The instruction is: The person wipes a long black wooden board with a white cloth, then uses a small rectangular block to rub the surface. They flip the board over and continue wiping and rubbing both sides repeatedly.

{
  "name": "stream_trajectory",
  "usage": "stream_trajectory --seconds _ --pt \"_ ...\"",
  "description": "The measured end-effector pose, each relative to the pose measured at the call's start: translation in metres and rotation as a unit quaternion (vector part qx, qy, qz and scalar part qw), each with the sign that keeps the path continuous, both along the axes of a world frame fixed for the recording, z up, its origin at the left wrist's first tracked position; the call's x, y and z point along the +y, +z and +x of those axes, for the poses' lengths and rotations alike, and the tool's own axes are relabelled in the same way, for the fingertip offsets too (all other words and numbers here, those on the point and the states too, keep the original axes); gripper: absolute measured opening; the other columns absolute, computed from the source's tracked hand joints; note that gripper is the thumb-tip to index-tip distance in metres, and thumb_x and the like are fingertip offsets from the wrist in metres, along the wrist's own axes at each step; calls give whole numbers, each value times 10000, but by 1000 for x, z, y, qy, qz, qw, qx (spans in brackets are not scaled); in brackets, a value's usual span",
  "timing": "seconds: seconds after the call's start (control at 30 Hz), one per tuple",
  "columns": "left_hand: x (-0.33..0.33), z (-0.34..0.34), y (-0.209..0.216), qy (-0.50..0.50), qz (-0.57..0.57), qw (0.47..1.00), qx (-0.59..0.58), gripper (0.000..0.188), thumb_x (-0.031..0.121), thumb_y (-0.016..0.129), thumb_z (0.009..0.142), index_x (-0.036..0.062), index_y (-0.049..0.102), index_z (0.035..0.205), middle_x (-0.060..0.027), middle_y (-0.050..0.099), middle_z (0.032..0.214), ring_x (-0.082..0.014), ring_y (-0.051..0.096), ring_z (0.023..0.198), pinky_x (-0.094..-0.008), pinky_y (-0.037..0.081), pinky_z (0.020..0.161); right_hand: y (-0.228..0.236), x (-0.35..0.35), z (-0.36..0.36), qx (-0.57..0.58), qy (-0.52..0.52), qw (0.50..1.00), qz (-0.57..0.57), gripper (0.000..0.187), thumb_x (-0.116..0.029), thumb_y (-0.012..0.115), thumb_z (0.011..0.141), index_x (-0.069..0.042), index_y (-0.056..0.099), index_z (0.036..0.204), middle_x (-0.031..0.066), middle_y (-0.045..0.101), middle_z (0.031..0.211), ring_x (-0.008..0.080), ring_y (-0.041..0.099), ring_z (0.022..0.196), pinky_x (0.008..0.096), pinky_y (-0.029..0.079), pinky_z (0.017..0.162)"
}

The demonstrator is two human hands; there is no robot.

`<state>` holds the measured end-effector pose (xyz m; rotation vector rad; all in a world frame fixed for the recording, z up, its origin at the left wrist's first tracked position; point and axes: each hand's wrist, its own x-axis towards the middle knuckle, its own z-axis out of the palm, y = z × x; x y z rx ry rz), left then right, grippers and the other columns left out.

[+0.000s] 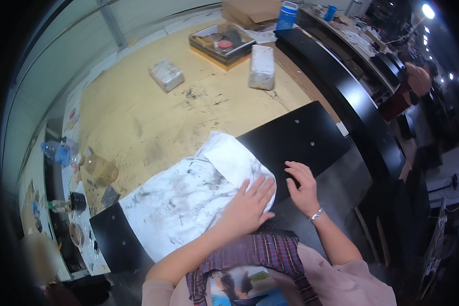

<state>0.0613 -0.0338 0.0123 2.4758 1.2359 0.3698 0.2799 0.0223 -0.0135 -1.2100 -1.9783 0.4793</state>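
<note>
A white cloth (183, 204) smudged with dark marks lies spread over a long black board (290, 132). Flat on the cloth's right end rests my left hand (250, 204), fingers stretched out. My right hand (303, 188) is just right of the cloth, beside the board's near edge, with its fingers loosely bent and apart and nothing in them. Whether its fingertips touch the board I cannot tell. The board shows round holes at its uncovered right part, and its left end (118, 237) sticks out from under the cloth.
A yellowish, stained worktable carries two wrapped blocks (166, 75) (261, 67) and a tray (222, 46) of small items. Bottles (101, 168) stand at left near a small grey block (110, 196). Black panels (341, 86) are stacked at right, with a blue jug (286, 16) behind. Another person (418, 81) is farther right.
</note>
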Motion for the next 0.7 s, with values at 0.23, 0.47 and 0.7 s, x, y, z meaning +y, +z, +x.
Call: stream_trajectory --seconds 0.23,0.47,0.7 --pt "-38 -55 -1 -9 -24 992 125 821 420 726 834 47 412 1495 -126 399 1581 -310 362 1471 -560 303 1169 -8 13 73 -59 -120 989 63 327 -55 699 794 10 666 1113 178 630 1307 367 572 1245 480 406 1107" --pt "23 29 11 -94 -38 990 101 759 346 705 870 12 411 1484 -154 388 1575 -345 337 1477 -577 301 1157 -61 102 165 331 -315 889 -36 319 -169 640 997 15 614 1256 86 639 1224 161 575 1157 287 428 1015" --pt "153 171 1 -231 45 971 51 654 312 627 935 12 425 1480 -161 386 1577 -336 339 1472 -528 286 1179 -79 109 164 295 -379 876 -44 253 -164 502 1039 38 632 1119 109 651 872 156 572 801 324 487 767"
